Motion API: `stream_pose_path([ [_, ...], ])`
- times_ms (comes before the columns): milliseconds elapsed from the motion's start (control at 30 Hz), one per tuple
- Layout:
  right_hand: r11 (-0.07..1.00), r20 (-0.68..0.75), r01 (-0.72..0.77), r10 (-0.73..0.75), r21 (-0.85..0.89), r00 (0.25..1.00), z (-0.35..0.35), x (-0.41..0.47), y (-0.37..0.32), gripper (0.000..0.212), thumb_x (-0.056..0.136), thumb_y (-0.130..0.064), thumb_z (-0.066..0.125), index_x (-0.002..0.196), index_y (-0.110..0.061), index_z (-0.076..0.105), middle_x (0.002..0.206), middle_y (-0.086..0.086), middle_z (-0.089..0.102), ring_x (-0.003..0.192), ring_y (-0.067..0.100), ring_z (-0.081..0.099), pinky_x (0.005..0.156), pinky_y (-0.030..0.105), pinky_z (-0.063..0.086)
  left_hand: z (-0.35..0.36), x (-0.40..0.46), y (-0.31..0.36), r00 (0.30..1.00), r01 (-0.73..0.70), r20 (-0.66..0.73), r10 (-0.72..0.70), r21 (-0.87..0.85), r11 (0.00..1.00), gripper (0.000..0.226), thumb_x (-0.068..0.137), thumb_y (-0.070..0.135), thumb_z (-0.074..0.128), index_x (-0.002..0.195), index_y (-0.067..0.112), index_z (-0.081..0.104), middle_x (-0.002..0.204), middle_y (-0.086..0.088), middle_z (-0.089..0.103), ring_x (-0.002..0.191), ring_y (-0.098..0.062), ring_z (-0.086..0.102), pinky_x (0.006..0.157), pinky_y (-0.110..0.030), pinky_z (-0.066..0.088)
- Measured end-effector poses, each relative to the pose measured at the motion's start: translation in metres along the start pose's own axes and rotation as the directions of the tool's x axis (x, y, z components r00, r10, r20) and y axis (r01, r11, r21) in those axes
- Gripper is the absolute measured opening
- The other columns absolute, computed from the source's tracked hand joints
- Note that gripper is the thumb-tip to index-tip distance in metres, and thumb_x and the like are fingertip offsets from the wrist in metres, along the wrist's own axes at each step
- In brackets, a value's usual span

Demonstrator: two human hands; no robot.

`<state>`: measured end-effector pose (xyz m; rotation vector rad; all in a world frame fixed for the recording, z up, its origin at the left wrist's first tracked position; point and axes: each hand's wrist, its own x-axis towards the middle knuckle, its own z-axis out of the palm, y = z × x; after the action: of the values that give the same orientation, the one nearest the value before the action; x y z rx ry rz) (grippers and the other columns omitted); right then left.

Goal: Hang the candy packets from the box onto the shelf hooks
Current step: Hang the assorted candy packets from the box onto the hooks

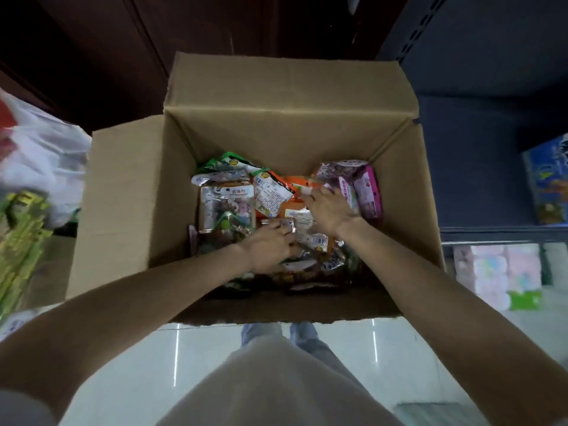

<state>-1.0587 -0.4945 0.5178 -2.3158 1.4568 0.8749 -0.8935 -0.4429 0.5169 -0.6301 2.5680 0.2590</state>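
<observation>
Reaching down into the open cardboard box [276, 130], both hands are among the loose candy packets [227, 207] heaped on its bottom. The left hand [270, 245], at about 7 o'clock of the pile, has its fingers curled onto a small shiny packet [281, 224] and seems to pinch it. The right hand [327, 210], near the middle, lies with fingers spread and fairly straight over the orange packets [295, 212], pressing rather than gripping.

What could go wrong, as I judge it: the packets overlap and are slippery film, so lifting one may drag a neighbour up and drop it; a crumpled header could hide or tear the hang hole. No shelf hooks show in this view, so the carry ends at a spot out of sight.

Counts: one box, two hands. The packets cannot be counted exactly; at least six show, among them green ones at 11 o'clock, clear ones at 9 and pink ones [362, 192] at 2. Outside, a white plastic bag [40, 155] lies at 9 o'clock.
</observation>
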Motion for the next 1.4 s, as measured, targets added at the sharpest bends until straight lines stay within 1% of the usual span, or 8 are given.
stream_pose_path([
  [367,0.979,-0.025,-0.136,0.141,0.151,0.99,-0.01,-0.016,0.001,0.063,0.085,-0.033,0.072,0.133,-0.007,0.04,0.123,0.014,0.061,0.113,0.032,0.059,0.085,0.037,0.047,0.005,0.01,-0.016,0.983,0.133,-0.093,-0.157,-0.221,0.966,0.035,0.094,0.032,0.052,0.125,0.015,0.054,0.139,-0.001,0.044,0.129,-0.02,0.036,0.103,-0.035,0.029],
  [533,0.894,-0.16,-0.265,0.339,0.36,0.927,-0.037,-0.048,0.015,0.049,0.089,-0.026,0.067,0.127,-0.008,0.041,0.118,0.018,0.062,0.11,0.038,0.059,0.083,0.04,0.047,-0.03,0.003,-0.044,0.895,0.287,-0.084,-0.438,-0.642,0.711,0.02,0.096,0.025,0.054,0.111,0.012,0.056,0.11,-0.007,0.061,0.089,-0.019,0.052,0.068,-0.031,0.038],
  [667,0.646,-0.267,-0.224,0.571,0.729,0.776,-0.059,-0.088,0.03,0.046,0.085,-0.025,0.071,0.121,-0.013,0.044,0.109,0.01,0.067,0.101,0.034,0.062,0.082,0.041,0.049,-0.045,-0.008,-0.066,0.816,0.225,-0.067,-0.574,-0.878,0.423,0.02,0.097,0.018,0.054,0.11,0.003,0.054,0.1,-0.016,0.066,0.091,-0.03,0.062,0.07,-0.036,0.041],
  [767,0.197,-0.204,0.087,0.718,0.977,0.666,-0.078,-0.125,0.029,0.038,0.082,-0.016,0.075,0.111,-0.015,0.051,0.094,-0.012,0.064,0.089,0.013,0.065,0.075,0.026,0.052,-0.049,-0.022,-0.073,0.71,0.083,-0.118,-0.694,-0.965,0.249,0.018,0.096,0.01,0.055,0.111,0.002,0.053,0.096,-0.011,0.063,0.083,-0.025,0.06,0.064,-0.029,0.036],
  [867,-0.329,-0.068,0.368,0.658,0.87,0.75,-0.092,-0.15,0.021,0.032,0.083,-0.006,0.071,0.111,-0.011,0.056,0.098,-0.004,0.071,0.089,0.011,0.071,0.068,0.022,0.056,-0.059,-0.034,-0.068,0.626,-0.127,-0.099,-0.773,-0.992,0.024,0.015,0.096,0.005,0.054,0.109,0.011,0.053,0.097,-0.01,0.063,0.077,-0.016,0.058,0.068,-0.028,0.043],
  [967,-0.599,-0.069,0.431,0.531,0.675,0.845,-0.094,-0.163,0.016,0.042,0.079,-0.008,0.066,0.12,-0.006,0.055,0.104,0.004,0.073,0.094,0.019,0.071,0.072,0.028,0.058,-0.07,-0.048,-0.06,0.601,-0.333,-0.034,-0.799,-0.919,-0.211,0.014,0.097,0.004,0.05,0.104,0.013,0.059,0.097,-0.01,0.065,0.083,-0.02,0.06,0.074,-0.033,0.047],
  [1167,-0.686,-0.081,0.446,0.494,0.575,0.865,-0.091,-0.16,0.001,0.05,0.074,-0.011,0.064,0.123,-0.004,0.057,0.104,0.007,0.073,0.091,0.019,0.071,0.073,0.029,0.058,-0.097,-0.072,-0.038,0.691,-0.49,-0.017,-0.723,-0.746,-0.451,0.019,0.101,0.01,0.042,0.107,0.021,0.057,0.09,0.002,0.066,0.068,-0.009,0.063,0.055,-0.024,0.051],
  [1400,-0.63,-0.077,0.454,0.532,0.629,0.844,-0.076,-0.176,-0.01,0.045,0.073,-0.015,0.067,0.117,-0.009,0.062,0.107,0.006,0.073,0.093,0.017,0.071,0.071,0.026,0.058,-0.128,-0.094,-0.008,0.646,-0.522,-0.163,-0.746,-0.807,-0.275,0.039,0.084,0.025,0.065,0.122,0.028,0.055,0.11,0.008,0.07,0.101,-0.011,0.066,0.079,-0.023,0.053],
])
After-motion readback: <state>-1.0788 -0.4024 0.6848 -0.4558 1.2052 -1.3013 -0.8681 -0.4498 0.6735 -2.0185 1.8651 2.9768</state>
